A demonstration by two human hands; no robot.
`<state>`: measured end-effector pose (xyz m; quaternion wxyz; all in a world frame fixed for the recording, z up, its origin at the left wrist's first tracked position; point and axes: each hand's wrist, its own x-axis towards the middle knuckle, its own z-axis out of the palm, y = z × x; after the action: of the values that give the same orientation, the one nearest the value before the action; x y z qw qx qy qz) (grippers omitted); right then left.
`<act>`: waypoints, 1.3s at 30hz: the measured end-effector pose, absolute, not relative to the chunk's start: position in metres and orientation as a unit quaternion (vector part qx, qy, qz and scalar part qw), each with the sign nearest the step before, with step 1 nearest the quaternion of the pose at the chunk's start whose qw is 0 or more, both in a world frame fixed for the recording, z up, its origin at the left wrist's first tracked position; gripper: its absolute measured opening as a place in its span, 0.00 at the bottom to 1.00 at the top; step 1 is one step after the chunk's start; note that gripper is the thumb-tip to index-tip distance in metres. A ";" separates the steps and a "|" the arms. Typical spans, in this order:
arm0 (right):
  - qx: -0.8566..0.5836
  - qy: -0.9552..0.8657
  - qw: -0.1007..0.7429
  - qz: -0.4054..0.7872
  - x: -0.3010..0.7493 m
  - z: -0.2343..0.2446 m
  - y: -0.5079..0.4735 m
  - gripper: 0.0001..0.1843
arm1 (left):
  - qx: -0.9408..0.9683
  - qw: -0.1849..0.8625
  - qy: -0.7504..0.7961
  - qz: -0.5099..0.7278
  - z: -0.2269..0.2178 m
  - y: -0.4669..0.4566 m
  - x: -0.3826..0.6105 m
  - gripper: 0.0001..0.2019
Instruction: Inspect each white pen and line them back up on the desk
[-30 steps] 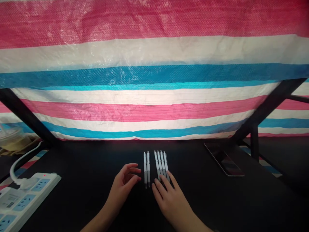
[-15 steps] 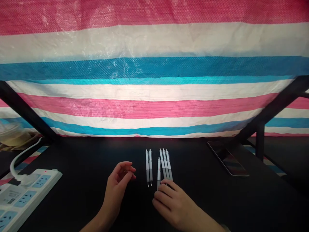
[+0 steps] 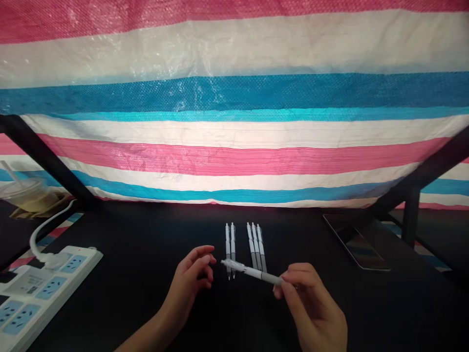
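My right hand [image 3: 311,305] pinches a white pen [image 3: 251,271] by its lower end and holds it slanted above the black table [image 3: 146,293], its far end pointing left. My left hand [image 3: 192,276] hovers just left of that end, fingers curled loosely apart and holding nothing. On the table beyond lie two white pens side by side [image 3: 230,247] and, a little to the right, a group of three more [image 3: 256,245].
A white power strip [image 3: 40,288] with a plugged cable lies at the left edge. A dark phone [image 3: 355,240] rests at the right near black frame legs [image 3: 410,215]. A striped tarp [image 3: 234,122] hangs behind the table. A plastic cup [image 3: 22,195] stands far left.
My right hand has lifted one pen out of the right group and turned it sideways toward my left hand. The camera has tilted down a little.
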<state>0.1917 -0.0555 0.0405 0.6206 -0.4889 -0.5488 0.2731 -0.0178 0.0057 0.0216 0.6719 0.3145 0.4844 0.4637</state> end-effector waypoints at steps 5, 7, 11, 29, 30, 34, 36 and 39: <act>-0.487 -0.526 0.587 0.377 0.179 0.037 -0.062 0.05 | 0.310 0.715 0.445 0.442 0.025 0.004 -0.015 0.13; -0.473 -0.508 0.564 0.448 0.176 0.034 -0.063 0.07 | 0.289 0.710 0.440 0.467 0.025 0.006 -0.016 0.12; -0.424 -0.420 0.454 0.662 0.171 0.022 -0.059 0.21 | 0.251 0.707 0.436 0.496 0.026 0.010 -0.019 0.13; -0.499 -0.398 0.296 0.711 0.169 0.007 -0.055 0.35 | 0.282 0.695 0.459 0.476 0.018 0.003 -0.016 0.14; -0.501 -0.401 0.297 0.707 0.168 0.008 -0.055 0.35 | 0.282 0.693 0.461 0.478 0.018 0.002 -0.016 0.14; -0.529 -0.407 0.305 0.679 0.166 0.011 -0.055 0.31 | 0.303 0.671 0.469 0.488 0.021 0.000 -0.016 0.13; -0.535 -0.406 0.318 0.669 0.166 0.012 -0.054 0.27 | 0.321 0.658 0.472 0.491 0.023 -0.002 -0.015 0.12; -0.512 -0.388 0.327 0.693 0.167 0.011 -0.051 0.24 | 0.324 0.653 0.470 0.498 0.024 -0.002 -0.017 0.11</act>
<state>0.1674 -0.0511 0.0113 0.3270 -0.5122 -0.3880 0.6929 -0.0166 -0.0019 0.0243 0.6531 0.3235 0.4701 0.4979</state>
